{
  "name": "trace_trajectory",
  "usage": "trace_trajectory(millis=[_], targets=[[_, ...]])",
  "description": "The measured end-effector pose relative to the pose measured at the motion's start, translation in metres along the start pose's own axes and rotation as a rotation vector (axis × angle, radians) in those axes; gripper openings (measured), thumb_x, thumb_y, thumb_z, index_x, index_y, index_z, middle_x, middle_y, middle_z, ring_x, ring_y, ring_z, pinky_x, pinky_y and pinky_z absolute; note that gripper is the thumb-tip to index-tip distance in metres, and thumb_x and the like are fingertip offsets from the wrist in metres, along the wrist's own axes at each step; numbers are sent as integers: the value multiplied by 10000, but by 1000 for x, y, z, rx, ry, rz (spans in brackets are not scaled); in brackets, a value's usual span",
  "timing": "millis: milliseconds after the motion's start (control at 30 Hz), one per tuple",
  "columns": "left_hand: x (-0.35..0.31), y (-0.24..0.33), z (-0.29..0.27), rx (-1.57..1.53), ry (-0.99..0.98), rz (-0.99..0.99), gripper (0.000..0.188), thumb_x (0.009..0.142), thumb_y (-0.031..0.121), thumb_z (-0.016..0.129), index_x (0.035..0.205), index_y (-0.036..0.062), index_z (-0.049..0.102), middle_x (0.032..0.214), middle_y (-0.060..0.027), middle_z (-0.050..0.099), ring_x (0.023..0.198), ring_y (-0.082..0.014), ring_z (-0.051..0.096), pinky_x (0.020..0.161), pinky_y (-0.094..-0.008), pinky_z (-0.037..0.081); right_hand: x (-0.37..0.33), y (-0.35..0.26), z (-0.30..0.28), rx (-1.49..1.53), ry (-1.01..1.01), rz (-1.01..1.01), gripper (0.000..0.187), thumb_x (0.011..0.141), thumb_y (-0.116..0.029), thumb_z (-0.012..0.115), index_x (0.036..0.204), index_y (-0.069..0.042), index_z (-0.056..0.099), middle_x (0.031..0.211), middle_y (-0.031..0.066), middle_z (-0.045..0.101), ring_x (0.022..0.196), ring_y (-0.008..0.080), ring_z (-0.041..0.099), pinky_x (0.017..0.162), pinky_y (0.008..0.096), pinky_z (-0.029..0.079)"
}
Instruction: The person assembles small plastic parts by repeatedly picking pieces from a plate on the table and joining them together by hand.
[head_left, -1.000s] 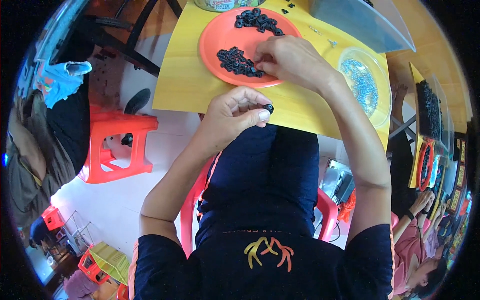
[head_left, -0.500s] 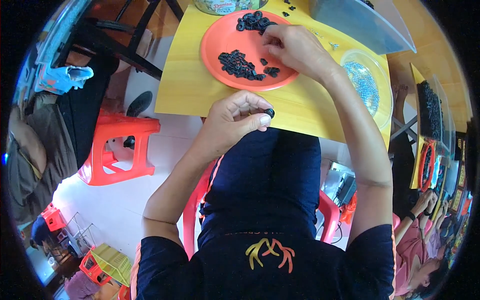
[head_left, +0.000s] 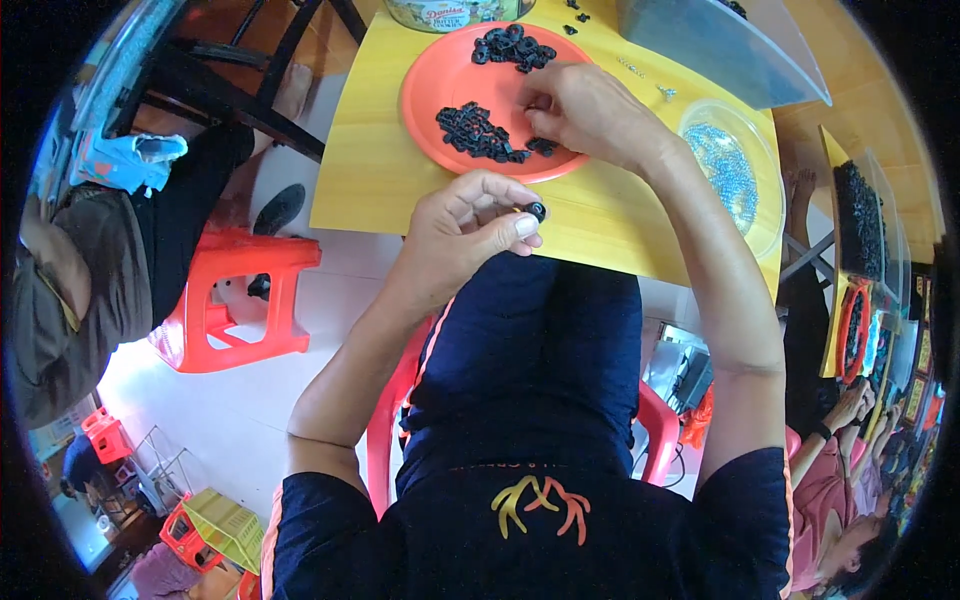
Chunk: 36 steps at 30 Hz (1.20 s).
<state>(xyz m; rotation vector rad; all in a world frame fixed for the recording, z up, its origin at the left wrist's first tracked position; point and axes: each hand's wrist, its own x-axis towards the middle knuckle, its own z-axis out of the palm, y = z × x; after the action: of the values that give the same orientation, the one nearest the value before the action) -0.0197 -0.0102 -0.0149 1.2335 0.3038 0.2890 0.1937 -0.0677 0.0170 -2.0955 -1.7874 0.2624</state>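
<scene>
Between the thumb and fingers of my left hand is a small round black part, held just off the table's near edge. My right hand reaches over the right side of an orange-red plate, fingers curled down by a few small black pieces. Whether its fingertips pinch one is hidden. A heap of small black pieces lies on the plate's near left. Larger round black parts are piled at its far side.
The plate stands on a yellow table. Right of it are a clear round tub of shiny silvery bits and a large translucent bin. A cookie tin stands behind. A red stool is at left; people sit on both sides.
My right hand has come down nearer the small pieces at the plate's near right, covering some of them. My left hand has lifted slightly with the round black part.
</scene>
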Motion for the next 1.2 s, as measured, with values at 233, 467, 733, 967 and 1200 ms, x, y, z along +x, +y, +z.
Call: trace_trajectory(millis=[233, 467, 733, 967, 1200], targets=[[4, 17, 6, -46, 8, 56, 196, 892, -1, 575, 1083, -10, 530, 988, -189, 657, 790, -205, 669, 693, -302, 560, -40, -16, -24, 545, 235, 149, 224, 883, -156, 622, 1044, -5, 657, 829, 51, 662, 733, 113, 578, 693, 268, 480], [13, 16, 20, 32, -36, 132, 208, 897, 7, 584, 1097, -20, 534, 997, -180, 654, 812, -199, 661, 741, -303, 544, -99, -29, -31, 1143, 184, 279, 242, 845, -134, 712, 1047, -7, 667, 946, 45, 687, 756, 76, 600, 669, 218, 468], [21, 15, 42, 73, -106, 156, 162, 899, 23, 609, 1057, 2, 580, 914, -77, 643, 806, -121, 631, 727, -249, 515, -129, -37, -30, 1199, 200, 308, 197, 870, -128, 683, 1032, -16, 686, 919, 34, 693, 729, 77, 604, 656, 214, 490], [23, 14, 54, 97, -139, 130, 186, 897, 32, 618, 1074, -3, 577, 913, -74, 642, 799, -118, 614, 729, -248, 494, -142, -34, -27, 1212, 287, 295, 223, 879, -117, 677, 1058, 14, 652, 896, 49, 679, 709, 83, 607, 649, 210, 494], [24, 16, 62, 126, -131, 49, 188, 895, 24, 617, 1074, -17, 573, 905, -93, 650, 798, -140, 624, 741, -262, 497, -147, -29, -29, 1151, 279, 348, 209, 866, -104, 693, 1025, 21, 641, 861, 48, 665, 692, 86, 610, 658, 204, 485]])
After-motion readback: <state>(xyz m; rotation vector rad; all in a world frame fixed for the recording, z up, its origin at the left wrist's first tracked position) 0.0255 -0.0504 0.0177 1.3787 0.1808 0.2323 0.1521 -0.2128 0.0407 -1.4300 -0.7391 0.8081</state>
